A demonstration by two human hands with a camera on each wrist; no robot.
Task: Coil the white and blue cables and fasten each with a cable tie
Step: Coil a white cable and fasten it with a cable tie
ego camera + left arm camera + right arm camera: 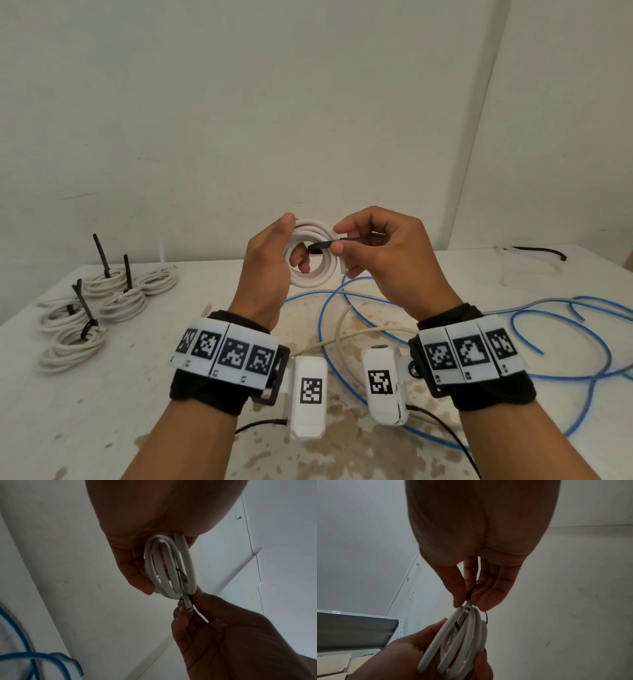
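The step in hand is the fastening of a white cable: the left hand (270, 263) holds the white coil (313, 255) up in the air above the desk (144, 404), with its fingers curled round the left side of the loops and one finger passing through the middle. The right hand (383, 253) pinches a black cable tie (327, 245) between thumb and forefinger, just at the right edge of the coil, and the tie seems to go through the opening and round the bundle of loops. The other fingers of this hand are curled loosely and carry nothing. I judge that the tie is not yet pulled tight; the next move probably asks to find the tail, pass it into the head of the tie and pull, while the left hand keeps the loops together so they do not spring open. The blue cable (342, 308) lies loose and uncoiled on the desk below and to the right, so this part is not begun. Several finished white coils (102, 308) with black ties lie at the left side. It is hard to see whether the tail is already inside the head, because the fingertips cover this place; in the wrist views the tie is only a thin dark line, and the free end of the white cable (187, 605) stands out beside it.
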